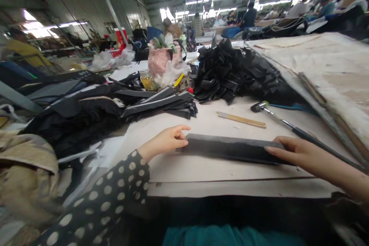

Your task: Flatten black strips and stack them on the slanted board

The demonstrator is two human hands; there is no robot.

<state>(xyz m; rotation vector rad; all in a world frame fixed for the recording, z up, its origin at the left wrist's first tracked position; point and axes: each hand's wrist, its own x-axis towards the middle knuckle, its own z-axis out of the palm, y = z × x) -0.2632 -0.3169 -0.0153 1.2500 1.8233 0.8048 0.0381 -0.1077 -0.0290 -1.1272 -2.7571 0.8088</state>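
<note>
A long black strip of material [227, 149], with a greyer band along its far edge, lies crosswise just above the pale table top. My left hand [165, 141] is at its left end, thumb against the corner, the index finger stretched out above it and the other fingers curled. At the opposite end my right hand [296, 153] grips the strip, thumb on top and fingers behind, partly hidden. Beyond the strip lie a flat wooden stick [242, 119] and a hammer [278, 118] with a dark handle, which passes behind my right hand.
Stacked black strips [161, 103] lie at the far left of the table [201, 188]. A heap of black pieces [227, 69] stands behind, beside a pink bag [161, 60] and a yellow cutter [179, 80]. Layered pale sheets [331, 57] rise at right. Several people work farther back.
</note>
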